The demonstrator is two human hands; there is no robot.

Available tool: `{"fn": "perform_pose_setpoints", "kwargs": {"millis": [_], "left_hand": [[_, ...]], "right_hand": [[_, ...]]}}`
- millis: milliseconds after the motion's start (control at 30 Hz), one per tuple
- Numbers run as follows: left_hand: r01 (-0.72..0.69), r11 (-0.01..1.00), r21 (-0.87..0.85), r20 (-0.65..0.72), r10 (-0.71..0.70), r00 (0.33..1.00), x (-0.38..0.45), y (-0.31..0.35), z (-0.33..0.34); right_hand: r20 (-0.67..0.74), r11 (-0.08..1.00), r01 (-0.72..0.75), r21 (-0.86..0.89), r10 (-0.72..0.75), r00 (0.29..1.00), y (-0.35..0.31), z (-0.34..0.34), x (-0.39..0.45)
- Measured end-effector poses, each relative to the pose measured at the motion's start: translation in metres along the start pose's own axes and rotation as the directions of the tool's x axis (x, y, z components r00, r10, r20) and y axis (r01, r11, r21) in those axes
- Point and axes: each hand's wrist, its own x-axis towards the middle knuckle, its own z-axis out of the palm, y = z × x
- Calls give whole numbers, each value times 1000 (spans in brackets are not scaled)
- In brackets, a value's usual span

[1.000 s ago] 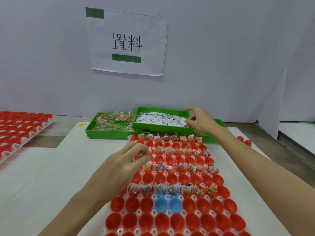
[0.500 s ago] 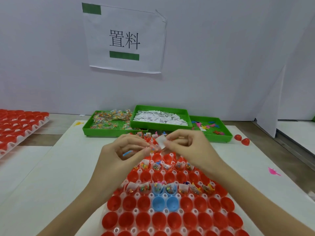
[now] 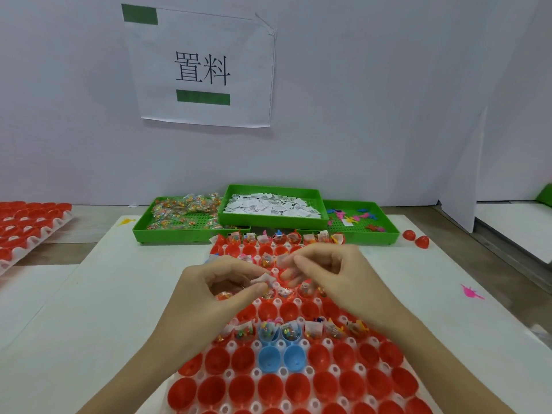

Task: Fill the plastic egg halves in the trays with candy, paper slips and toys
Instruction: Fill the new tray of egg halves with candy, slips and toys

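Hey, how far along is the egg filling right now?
Done: the far row and the row nearer the camera hold fillings. In hand: the left hand pinches a paper slip above the tray's middle, right hand beside it. Left: the near red and blue halves sit empty.

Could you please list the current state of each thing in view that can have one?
Left hand: pinches a paper slip.
Right hand: fingers curled, pinching another slip.
Egg tray: partly filled; near rows empty.
Blue egg halves: near pair empty.
Slip bin: heaped with slips.
Candy bin: holds packets.
Toy bin: few toys.
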Motion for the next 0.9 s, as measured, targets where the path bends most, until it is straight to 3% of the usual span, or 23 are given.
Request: {"fn": "perform_pose_setpoints", "kwargs": {"millis": [167,300,433,600,700,900], "left_hand": [[43,998,-48,-14,-44,999,2,0,-2],[35,998,-44,-25,-36,999,2,-1,-2],[25,999,-27,-22,-26,999,2,-3,-2],[31,999,-33,-21,-32,999,3,-4,-4],[31,999,-37,-15,-32,999,4,-3,-4],[41,999,-9,9,-41,999,3,-5,-3]], "right_hand": [[-285,968,-116,-223,49,957,30,-53,39],[-432,849,-297,-437,91,897,68,-104,72],[-398,637,-404,-656,162,903,97,-142,91],[-310,382,-425,-820,328,892,109,-158,101],[-288,326,-413,-851,368,884,106,-159,107],[-295,320,-429,-844,391,872,104,-159,112]]}}
